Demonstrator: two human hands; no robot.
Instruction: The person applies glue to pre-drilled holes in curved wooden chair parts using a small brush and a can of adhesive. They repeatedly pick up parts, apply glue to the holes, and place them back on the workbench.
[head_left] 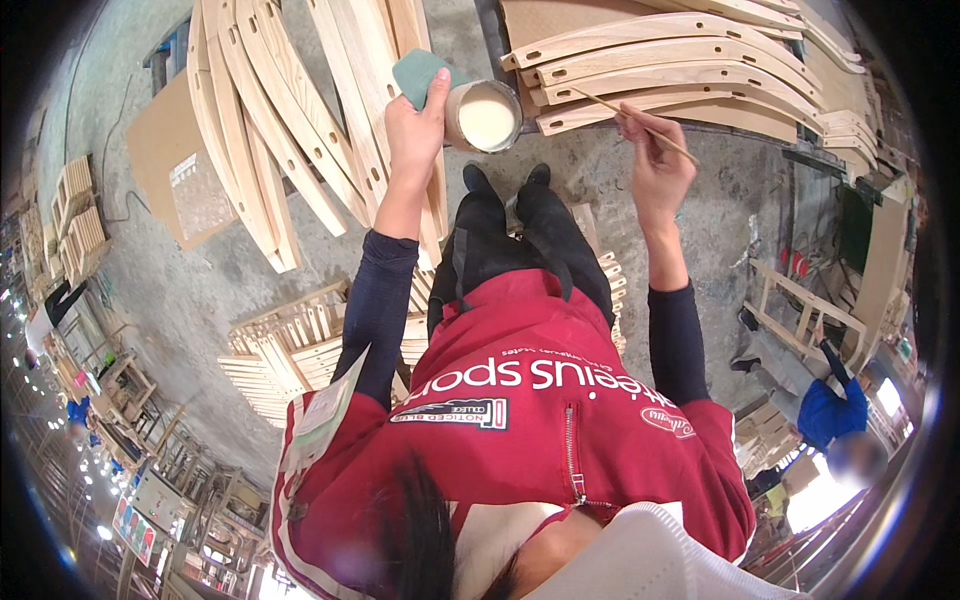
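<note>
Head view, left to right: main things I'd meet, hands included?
Stacked wood pieces → cardboard sheet → left hand → cup of pale liquid → right hand → person in blue

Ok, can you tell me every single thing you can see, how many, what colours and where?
Cup: 1, greyish, beside the left hand
Liquid: 1 cupful, cream, inside the cup
Flat pad: 1, green, under the left hand's thumb
Thin stick: 1, tan, in the right hand
Curved wooden pieces: at least four, pale, upper right
Long wooden pieces: several, pale, upper left
Cardboard sheet: 1, brown, far side of those
Slatted wood: many slats, pale, lower left
Floor: 1, grey, underneath
Co-worker: at least one, blue top, lower right
Edge clutter: too small to count
Shoes: 2, black, upper middle
Top: 1, red, lower middle
Hands: 2, bare, upper middle
</note>
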